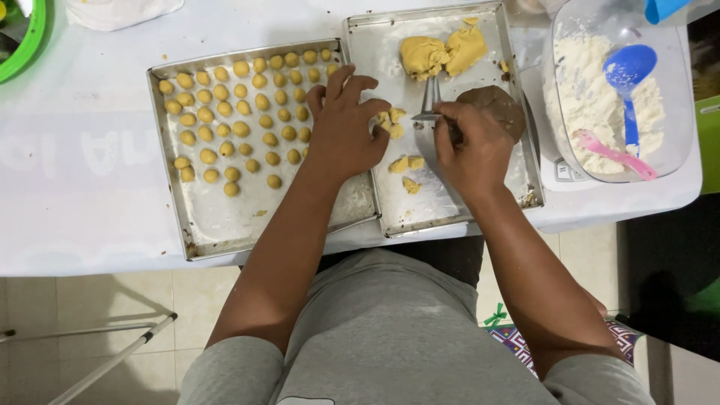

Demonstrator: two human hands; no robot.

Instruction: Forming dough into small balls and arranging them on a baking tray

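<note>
A small torn piece of yellow dough (391, 123) lies on the right-hand floured metal baking tray (450, 202), pinched by the left hand (346, 127). Just to its right, the right hand (472, 146) grips a metal fork (430, 101), handle pointing away up the tray toward the large yellow dough lump (442, 54).

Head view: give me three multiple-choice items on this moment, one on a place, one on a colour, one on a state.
1. Where do the rolled dough balls lie?
A. in the left tray
B. in the flour tub
C. on the floor

2. What colour is the scoop in the flour tub?
A. red
B. blue
C. black

3. What does the right hand hold?
A. nothing
B. a cup
C. a metal utensil

Answers:
1 A, rows of balls fill that tray.
2 B, it lies blue on the white flour.
3 C, its grip closes on the handle over the right tray.
</note>
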